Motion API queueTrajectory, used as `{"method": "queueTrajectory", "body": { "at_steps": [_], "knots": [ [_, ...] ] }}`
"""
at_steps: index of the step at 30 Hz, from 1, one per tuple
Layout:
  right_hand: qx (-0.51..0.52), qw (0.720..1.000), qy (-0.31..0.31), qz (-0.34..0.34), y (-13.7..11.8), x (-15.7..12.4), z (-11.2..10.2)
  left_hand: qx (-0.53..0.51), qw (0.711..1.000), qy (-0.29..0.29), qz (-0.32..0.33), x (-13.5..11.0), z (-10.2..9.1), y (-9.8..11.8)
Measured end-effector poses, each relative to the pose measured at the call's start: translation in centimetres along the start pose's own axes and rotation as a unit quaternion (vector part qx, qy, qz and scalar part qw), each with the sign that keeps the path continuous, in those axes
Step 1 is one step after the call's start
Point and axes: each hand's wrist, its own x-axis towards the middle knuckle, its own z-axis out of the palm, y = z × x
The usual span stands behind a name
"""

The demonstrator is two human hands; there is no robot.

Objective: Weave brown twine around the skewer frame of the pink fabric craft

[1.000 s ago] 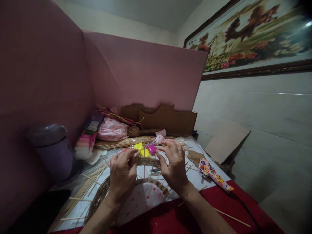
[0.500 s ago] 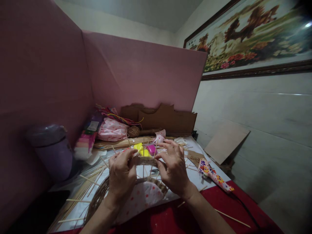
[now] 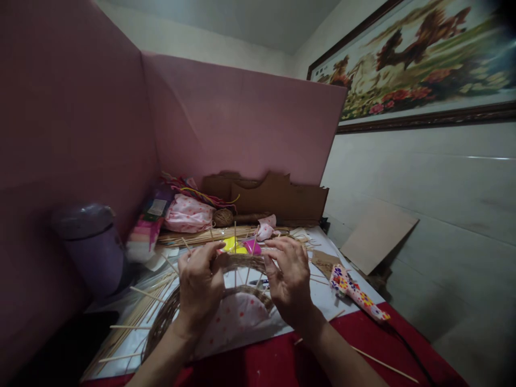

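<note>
A half-woven basket [image 3: 248, 262] of brown twine on thin wooden sticks stands in front of me, its sticks poking outward around the rim. White cloth with red dots [image 3: 237, 317] lines its near part. My left hand [image 3: 201, 279] grips the woven band at its left, the thumb inside and the fingers curled over it. At the right end of the same band, my right hand [image 3: 288, 271] has thumb and index finger closed on the twine edge, its other fingers raised. The fingertips partly hide what they pinch.
A purple lidded bin [image 3: 91, 250] stands at the left. Behind lie a dotted cloth bundle [image 3: 189, 213], a twine ball [image 3: 223, 217] and torn cardboard [image 3: 278, 199]. A flower-patterned glue gun [image 3: 357, 293] with a cord lies right, near loose sticks [image 3: 385, 364].
My right hand has shifted slightly right along the band, away from an upright stick. The woven band now shows as a wider arch between my hands. The view has turned slightly.
</note>
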Motion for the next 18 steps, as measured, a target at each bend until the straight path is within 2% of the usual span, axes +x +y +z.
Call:
{"method": "queueTrajectory", "body": {
  "at_steps": [3, 6, 8, 10, 12, 14, 16, 18],
  "knots": [
    [0.068, 0.996, 0.052, 0.005, -0.2, -0.7, -0.1, -0.006, 0.999, 0.023, -0.035, 1.1, -0.6, 0.0],
    [0.157, 0.978, 0.104, 0.086, -0.2, -1.3, 0.3, -0.039, 0.996, 0.048, -0.064, 2.6, -1.4, 0.0],
    [0.224, 0.949, 0.141, 0.173, 0.1, -1.6, 0.9, -0.059, 0.993, 0.068, -0.077, 3.7, -2.0, 0.0],
    [0.290, 0.907, 0.160, 0.262, 0.4, -1.8, 1.7, -0.074, 0.989, 0.092, -0.093, 4.9, -2.4, 0.1],
    [0.355, 0.863, 0.139, 0.331, 0.5, -1.9, 2.5, -0.097, 0.983, 0.111, -0.107, 6.0, -2.6, 0.2],
    [0.440, 0.819, 0.073, 0.361, 0.3, -1.8, 3.1, -0.139, 0.976, 0.121, -0.118, 7.0, -2.6, 0.4],
    [0.528, 0.772, -0.008, 0.353, -0.1, -1.7, 3.4, -0.185, 0.967, 0.117, -0.129, 7.8, -2.3, 0.7],
    [0.593, 0.731, -0.048, 0.334, -0.5, -1.5, 3.4, -0.211, 0.962, 0.107, -0.134, 8.2, -1.6, 1.1]
  ]
}}
